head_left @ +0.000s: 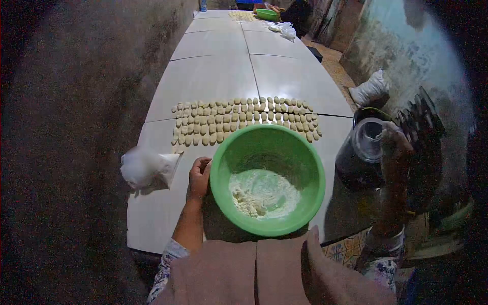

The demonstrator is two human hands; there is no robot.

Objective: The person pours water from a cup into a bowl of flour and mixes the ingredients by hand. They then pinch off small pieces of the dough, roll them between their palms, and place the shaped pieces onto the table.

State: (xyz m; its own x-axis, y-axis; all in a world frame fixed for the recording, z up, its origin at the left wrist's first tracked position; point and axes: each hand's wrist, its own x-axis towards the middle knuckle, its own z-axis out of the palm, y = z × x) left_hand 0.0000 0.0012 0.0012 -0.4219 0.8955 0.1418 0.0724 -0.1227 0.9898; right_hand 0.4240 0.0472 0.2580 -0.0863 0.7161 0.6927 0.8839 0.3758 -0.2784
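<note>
A green basin (316,203) stands at the near edge of the table, holding white flour (277,195) and a crumbly lump (247,203) at its lower left. My left hand (199,177) is closed on the basin's left rim, its fingers partly hidden. Off to the right, my right hand (397,142) grips a clear plastic jug (367,145), tilted over or in front of a dark bucket (352,165). What the jug contains is too blurred to tell. Beyond the basin, small pale dough pieces (205,128) lie in several rows.
A white plastic bag (145,168) sits on the table's left edge. A white sack (371,89) leans by the right wall. At the table's far end are another green basin (267,14), plastic bags (287,31) and more dough pieces (241,16). Walls flank the long white table (213,76).
</note>
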